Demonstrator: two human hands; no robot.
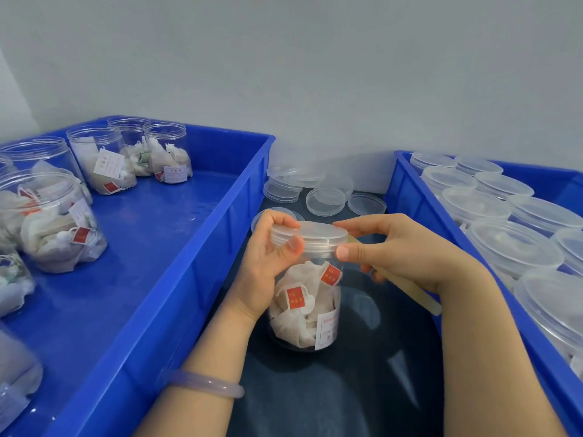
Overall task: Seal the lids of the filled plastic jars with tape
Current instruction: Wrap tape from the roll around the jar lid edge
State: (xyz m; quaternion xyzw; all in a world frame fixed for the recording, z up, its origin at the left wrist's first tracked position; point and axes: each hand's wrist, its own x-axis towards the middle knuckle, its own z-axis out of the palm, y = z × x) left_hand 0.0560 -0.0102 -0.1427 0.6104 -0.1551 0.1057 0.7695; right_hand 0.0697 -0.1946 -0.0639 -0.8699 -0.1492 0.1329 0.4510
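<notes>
One jar (304, 298) stands between the blue left crate (189, 263) and right crate (419, 197). The left hand (268, 263) is curled round its neck below the lid (310, 236), and the right hand (400, 250) pinches a pale tape (413, 293), thumb at the lid's rim. Sealing here looks barely begun; open jars (104, 159) in the left crate still lack lids, and I cannot tell whether the capped jars (473, 203) opposite are taped.

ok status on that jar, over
Left hand grips filled jar at neck. Right hand holds tape strip at lid rim. Loose lids behind, not in the way.
</notes>
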